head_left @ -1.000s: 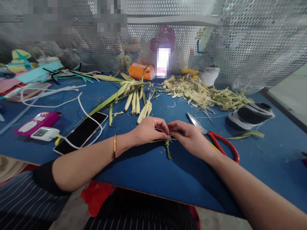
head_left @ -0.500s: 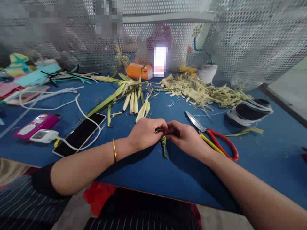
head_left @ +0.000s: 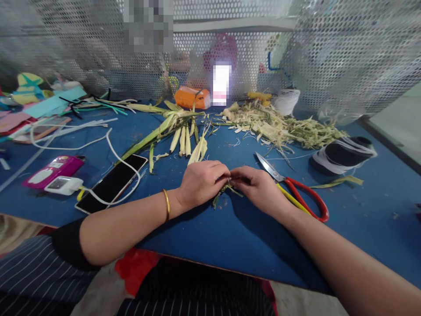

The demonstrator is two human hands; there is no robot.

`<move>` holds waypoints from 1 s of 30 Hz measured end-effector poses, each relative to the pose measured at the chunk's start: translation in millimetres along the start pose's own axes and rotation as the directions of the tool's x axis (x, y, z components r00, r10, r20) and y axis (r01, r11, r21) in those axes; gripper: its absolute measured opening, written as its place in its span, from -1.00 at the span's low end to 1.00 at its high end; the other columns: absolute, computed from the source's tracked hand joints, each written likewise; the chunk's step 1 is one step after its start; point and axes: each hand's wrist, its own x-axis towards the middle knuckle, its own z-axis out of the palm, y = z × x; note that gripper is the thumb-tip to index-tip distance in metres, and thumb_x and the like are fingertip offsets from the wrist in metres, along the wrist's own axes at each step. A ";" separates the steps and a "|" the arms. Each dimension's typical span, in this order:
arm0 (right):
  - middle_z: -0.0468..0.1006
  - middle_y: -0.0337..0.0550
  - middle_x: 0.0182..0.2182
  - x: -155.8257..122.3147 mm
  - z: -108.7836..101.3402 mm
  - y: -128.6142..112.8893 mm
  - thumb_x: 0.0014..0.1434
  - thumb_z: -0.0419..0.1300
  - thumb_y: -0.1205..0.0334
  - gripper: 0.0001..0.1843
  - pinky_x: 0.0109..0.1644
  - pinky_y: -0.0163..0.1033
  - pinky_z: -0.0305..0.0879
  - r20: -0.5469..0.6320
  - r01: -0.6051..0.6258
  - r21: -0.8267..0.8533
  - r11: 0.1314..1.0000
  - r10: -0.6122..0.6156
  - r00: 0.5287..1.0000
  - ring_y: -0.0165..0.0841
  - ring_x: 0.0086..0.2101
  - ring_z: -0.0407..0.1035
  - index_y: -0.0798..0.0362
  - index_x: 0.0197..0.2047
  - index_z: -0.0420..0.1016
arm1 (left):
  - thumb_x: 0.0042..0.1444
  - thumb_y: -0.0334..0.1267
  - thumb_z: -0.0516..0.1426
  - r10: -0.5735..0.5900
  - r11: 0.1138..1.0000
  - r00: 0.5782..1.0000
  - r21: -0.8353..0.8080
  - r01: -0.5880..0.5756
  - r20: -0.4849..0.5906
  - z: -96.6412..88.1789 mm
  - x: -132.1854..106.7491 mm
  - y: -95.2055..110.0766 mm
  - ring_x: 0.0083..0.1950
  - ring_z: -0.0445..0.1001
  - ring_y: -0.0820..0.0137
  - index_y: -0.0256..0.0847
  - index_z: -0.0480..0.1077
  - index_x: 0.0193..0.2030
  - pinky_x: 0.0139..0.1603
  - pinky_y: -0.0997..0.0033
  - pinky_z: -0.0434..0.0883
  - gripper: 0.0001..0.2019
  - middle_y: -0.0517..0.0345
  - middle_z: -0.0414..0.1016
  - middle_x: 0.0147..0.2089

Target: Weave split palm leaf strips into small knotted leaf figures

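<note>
My left hand [head_left: 204,184] pinches a small green braided husk piece [head_left: 225,188]; most of it is hidden behind the fingers, and its loose ends stick out below. Fingertip to fingertip with it, my right hand [head_left: 258,186] is closed at the right side of the same piece. A fine pale strand shows between the fingers. Close to the right hand lie scissors [head_left: 321,206] with red and yellow handles, blades partly apart. A black spool wound with white thread [head_left: 340,156] rests farther right, its thread trailing toward the scissors.
Pale green husk leaves [head_left: 164,127] lie beyond my hands, with a heap of husk shreds [head_left: 279,125] to their right. On the left are a black-screened phone [head_left: 113,184], a white cable and a purple device [head_left: 54,171]. An orange packet [head_left: 192,97] stands before the perforated screen [head_left: 243,48].
The braided piece has turned from hanging straight down to a slanted pose, more covered by my left fingers. Both hands stay close together; the right fingers have straightened slightly toward the left.
</note>
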 end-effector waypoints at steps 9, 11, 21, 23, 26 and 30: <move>0.42 -0.21 -0.42 1.7 -5.2 1.3 0.14 0.16 0.28 -0.89 -0.30 -0.25 0.22 -0.056 -0.050 -0.021 0.999 0.049 0.997 -0.39 -0.40 0.32 0.04 -0.40 0.48 | 0.08 -0.40 0.18 -0.102 0.985 0.995 -0.137 0.102 0.007 -1.1 1.7 -1.5 -0.36 0.50 0.48 -0.20 0.49 -0.38 -0.33 0.51 0.31 -0.93 0.21 0.58 -0.37; 0.44 -0.21 -0.42 2.0 -6.4 -1.1 0.15 0.13 0.29 -0.87 -0.31 -0.26 0.22 -0.040 -0.070 -0.005 0.998 0.069 0.997 -0.40 -0.42 0.32 0.04 -0.42 0.43 | 0.07 -0.41 0.19 -0.124 0.980 0.992 -0.155 0.126 0.018 -0.6 1.8 -3.0 -0.37 0.50 0.48 -0.20 0.49 -0.38 -0.33 0.51 0.32 -0.93 0.21 0.58 -0.37; 0.37 -0.24 -0.40 -0.4 -23.6 -4.6 0.06 0.02 0.51 -0.80 -0.30 -0.29 0.17 0.172 0.023 -0.208 0.978 0.014 0.985 -0.41 -0.42 0.27 0.02 -0.44 0.32 | 0.07 -0.37 0.16 -0.274 0.941 0.947 -0.157 0.300 0.165 -6.9 8.5 -10.2 -0.36 0.48 0.44 -0.18 0.49 -0.43 -0.34 0.44 0.28 -0.90 0.21 0.58 -0.39; 0.35 -0.24 -0.41 -1.0 -29.8 -4.4 0.04 0.00 0.53 -0.78 -0.31 -0.29 0.15 0.260 0.069 -0.261 0.963 0.001 0.966 -0.42 -0.42 0.26 0.03 -0.46 0.30 | 0.05 -0.33 0.15 -0.344 0.926 0.912 -0.077 0.368 0.222 -8.5 11.0 -14.9 -0.41 0.44 0.42 -0.19 0.47 -0.47 -0.39 0.41 0.24 -0.89 0.19 0.55 -0.43; 0.37 -0.24 -0.40 -0.9 -34.4 -5.2 0.06 0.00 0.50 -0.79 -0.32 -0.29 0.15 0.324 0.067 -0.272 0.960 0.025 0.946 -0.42 -0.43 0.26 0.02 -0.46 0.33 | 0.04 -0.32 0.14 -0.377 0.919 0.885 -0.010 0.395 0.273 -7.4 12.0 -20.4 -0.43 0.40 0.42 -0.19 0.44 -0.48 -0.42 0.40 0.19 -0.89 0.18 0.52 -0.45; 0.45 -0.19 -0.33 0.1 -28.7 -8.3 0.09 0.06 0.41 -0.86 -0.23 -0.26 0.21 0.186 0.036 -0.111 0.993 -0.015 0.983 -0.37 -0.31 0.34 0.02 -0.44 0.37 | 0.04 -0.33 0.10 -0.334 0.937 0.900 0.000 0.349 0.281 -2.9 9.5 -22.6 -0.38 0.39 0.42 -0.19 0.43 -0.44 -0.41 0.40 0.18 -0.90 0.17 0.51 -0.41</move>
